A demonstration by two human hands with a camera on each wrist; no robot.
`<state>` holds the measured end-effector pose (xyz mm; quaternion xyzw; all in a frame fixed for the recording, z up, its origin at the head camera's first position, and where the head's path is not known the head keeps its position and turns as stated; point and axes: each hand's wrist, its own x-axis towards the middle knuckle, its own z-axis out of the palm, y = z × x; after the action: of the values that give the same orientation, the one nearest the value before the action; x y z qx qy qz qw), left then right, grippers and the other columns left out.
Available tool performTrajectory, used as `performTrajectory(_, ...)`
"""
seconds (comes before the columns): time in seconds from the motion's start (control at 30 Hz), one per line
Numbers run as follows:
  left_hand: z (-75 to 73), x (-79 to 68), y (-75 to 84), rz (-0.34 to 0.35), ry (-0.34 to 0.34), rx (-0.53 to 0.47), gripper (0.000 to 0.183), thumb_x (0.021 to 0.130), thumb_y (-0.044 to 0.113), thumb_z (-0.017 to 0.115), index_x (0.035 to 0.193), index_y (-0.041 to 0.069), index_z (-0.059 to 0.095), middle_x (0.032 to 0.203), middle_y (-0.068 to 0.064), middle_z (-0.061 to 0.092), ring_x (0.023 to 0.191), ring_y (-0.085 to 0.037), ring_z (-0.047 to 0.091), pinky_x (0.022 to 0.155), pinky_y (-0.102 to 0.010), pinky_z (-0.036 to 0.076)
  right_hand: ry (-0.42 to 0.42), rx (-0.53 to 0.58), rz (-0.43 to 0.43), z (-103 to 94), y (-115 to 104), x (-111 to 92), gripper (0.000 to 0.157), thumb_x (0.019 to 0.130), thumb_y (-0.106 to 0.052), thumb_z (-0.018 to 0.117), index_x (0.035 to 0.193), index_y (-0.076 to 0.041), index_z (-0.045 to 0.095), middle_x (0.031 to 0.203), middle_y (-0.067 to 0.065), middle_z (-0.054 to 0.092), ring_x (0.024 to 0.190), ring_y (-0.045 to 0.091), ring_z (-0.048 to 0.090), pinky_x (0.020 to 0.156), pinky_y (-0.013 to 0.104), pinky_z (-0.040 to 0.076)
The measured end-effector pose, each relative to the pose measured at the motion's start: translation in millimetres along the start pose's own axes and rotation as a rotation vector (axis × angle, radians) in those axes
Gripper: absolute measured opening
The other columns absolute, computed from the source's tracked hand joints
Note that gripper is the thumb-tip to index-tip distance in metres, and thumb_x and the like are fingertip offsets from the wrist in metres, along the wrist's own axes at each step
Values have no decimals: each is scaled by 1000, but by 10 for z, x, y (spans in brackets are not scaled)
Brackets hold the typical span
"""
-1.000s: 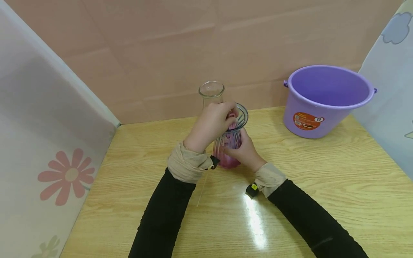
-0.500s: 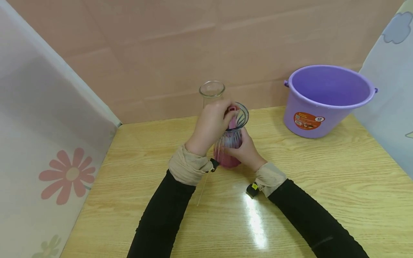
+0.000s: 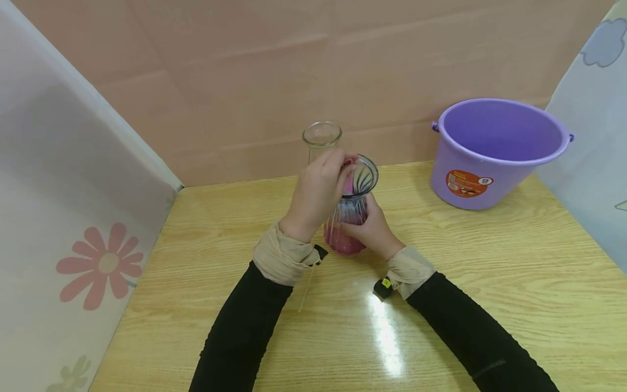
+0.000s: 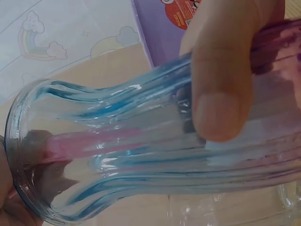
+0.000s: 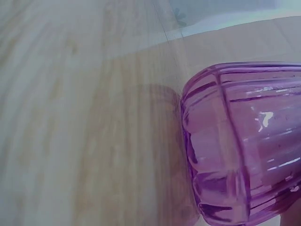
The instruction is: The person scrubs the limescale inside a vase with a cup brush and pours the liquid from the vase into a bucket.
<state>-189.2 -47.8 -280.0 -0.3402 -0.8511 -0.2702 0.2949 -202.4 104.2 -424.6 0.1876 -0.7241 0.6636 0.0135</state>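
A ribbed glass vase (image 3: 344, 239), pink at the base and blue towards its neck, stands tilted on the table. My right hand (image 3: 373, 230) grips its body low on the right side, and in the left wrist view the right thumb (image 4: 218, 106) lies along the ribs. My left hand (image 3: 317, 190) is bent over the vase mouth, pinching a narrow pink strip-like thing (image 3: 348, 185). Through the glass, the pink thing (image 4: 89, 142) reaches down into the neck. Its kind does not show. The purple-pink vase base (image 5: 216, 150) fills the right of the right wrist view.
Just behind the hands stands a second, clear glass vase (image 3: 321, 146), partly hidden by my left hand. A purple bucket (image 3: 460, 188) with an orange label is at the back right. Wall coverings border the wooden table (image 3: 490, 283) on three sides.
My left hand has shifted slightly left and its fingers have turned at the vase mouth, the pink thing moving with them. My right hand and the vase have stayed nearly still.
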Motion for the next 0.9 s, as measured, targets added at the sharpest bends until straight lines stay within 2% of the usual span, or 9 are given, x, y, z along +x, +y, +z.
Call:
performTrajectory(0.17,-14,-21,-14,41,50,20,15,102,7,60,107,-5,67,103,-14,71,95,-23,70,86,-26,57,9,3,6,10,19,-10,87,80,-6,80,152,-7,30,139,18,51,122,31,52,105,53,44)
performTrajectory(0.43,-209,49,-82,22,205,-71,18,99,7,65,110,-6,68,101,-16,71,86,-24,67,78,-29,57,14,5,22,15,-12,1,89,79,-8,83,151,-9,31,139,16,53,124,31,53,107,53,43)
performTrajectory(0.67,-301,56,-82,58,269,-110,16,96,2,68,109,-6,68,99,-17,71,85,-24,68,78,-26,57,15,3,35,20,-25,6,87,78,-9,83,149,-10,33,138,17,53,124,31,53,106,53,43)
performTrajectory(0.77,-356,57,-72,37,287,-164,17,95,2,69,110,-6,69,99,-17,71,84,-25,69,76,-25,58,17,4,38,22,-40,2,86,78,-8,83,148,-9,34,137,18,53,124,32,52,106,53,43)
performTrajectory(0.9,-422,56,-65,-40,284,-245,17,95,2,70,109,-7,71,98,-18,72,81,-25,71,72,-25,59,22,1,34,18,-40,-2,84,78,-6,82,147,-8,35,137,18,53,124,32,52,106,54,43)
